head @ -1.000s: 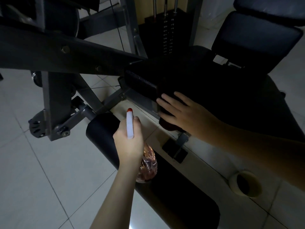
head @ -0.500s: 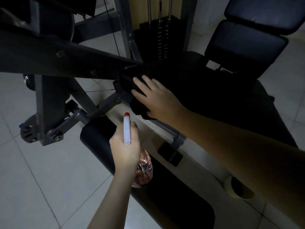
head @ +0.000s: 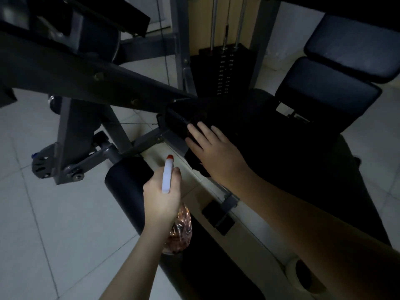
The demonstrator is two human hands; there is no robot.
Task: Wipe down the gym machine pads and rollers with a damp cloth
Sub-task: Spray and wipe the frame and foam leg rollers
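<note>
My right hand lies flat with straight fingers on a dark cloth, pressing it against the front edge of the black seat pad. My left hand grips a spray bottle with a white, red-tipped nozzle, held over the black foam roller. The cloth is mostly hidden under my hand and hard to tell from the dark pad.
A grey steel frame arm crosses the upper left. The weight stack stands at the back, with two dark blue back pads at the right. Pale floor tiles lie to the left. A round cream cap sits at lower right.
My right hand slid the cloth leftward along the seat pad's front edge, then back a little to the right. My left hand stayed over the roller with the bottle.
</note>
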